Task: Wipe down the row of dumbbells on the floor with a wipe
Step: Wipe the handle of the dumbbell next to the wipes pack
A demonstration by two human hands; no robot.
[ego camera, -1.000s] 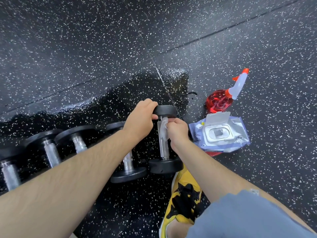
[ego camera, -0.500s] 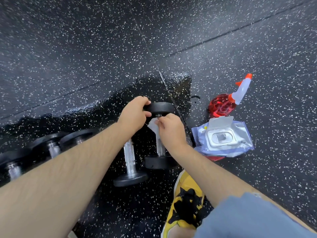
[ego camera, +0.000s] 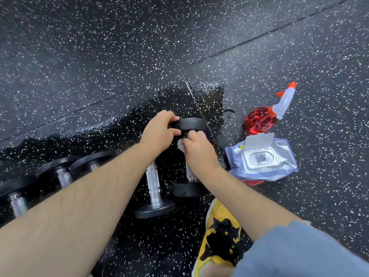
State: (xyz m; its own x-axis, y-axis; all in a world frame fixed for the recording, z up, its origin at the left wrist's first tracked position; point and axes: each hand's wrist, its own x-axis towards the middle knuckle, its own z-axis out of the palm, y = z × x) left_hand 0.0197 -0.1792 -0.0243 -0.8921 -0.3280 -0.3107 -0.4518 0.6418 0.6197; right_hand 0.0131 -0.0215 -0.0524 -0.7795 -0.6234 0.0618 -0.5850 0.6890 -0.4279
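A row of black dumbbells with chrome handles lies on the speckled floor. My left hand (ego camera: 159, 132) grips the far head of the rightmost dumbbell (ego camera: 188, 189). My right hand (ego camera: 197, 148) holds a white wipe (ego camera: 180, 145) wrapped round that dumbbell's handle, just below the far head. The neighbouring dumbbell (ego camera: 153, 188) lies to its left, partly under my left forearm. More dumbbells (ego camera: 61, 174) continue to the left edge.
An open pack of wipes (ego camera: 261, 158) with its lid up lies right of the dumbbells. A red spray bottle (ego camera: 265, 118) lies behind it. My yellow and black shoe (ego camera: 219, 234) stands near the dumbbells' near ends. The floor under the row looks wet.
My right hand has slid with the wipe up the handle towards the far head. My left hand keeps its grip on that head. The view has shifted slightly.
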